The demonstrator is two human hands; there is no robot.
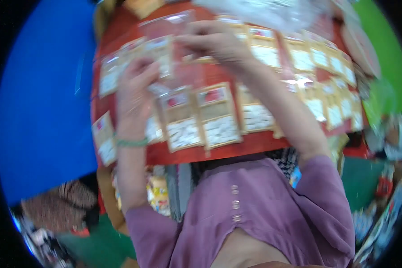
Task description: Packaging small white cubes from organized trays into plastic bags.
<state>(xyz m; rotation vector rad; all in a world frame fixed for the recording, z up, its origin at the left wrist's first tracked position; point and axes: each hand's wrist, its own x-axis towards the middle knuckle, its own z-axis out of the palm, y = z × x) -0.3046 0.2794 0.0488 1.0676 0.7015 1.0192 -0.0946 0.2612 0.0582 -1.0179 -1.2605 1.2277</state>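
Observation:
My left hand [136, 87], with a green bangle on its wrist, is curled in a pinch above the left part of the table. Thin clear plastic, apparently a bag [190, 73], stretches from its fingertips toward my right hand [219, 42]. The right hand is also pinched, with its fingertips pointing left at the plastic. Motion blur smears the fingers and the bag's edges. Just below the hands lie flat light-wood boxes [220, 128], each with small white pieces in its lower part and a red-and-white patch above. Some have clear plastic over them.
Rows of similar wooden boxes [265, 56] cover the red table [178, 155]. A heap of clear plastic [272, 13] lies at the far edge. A blue surface [44, 102] adjoins the left side. Below the table edge stands a carton with yellow packets [158, 192].

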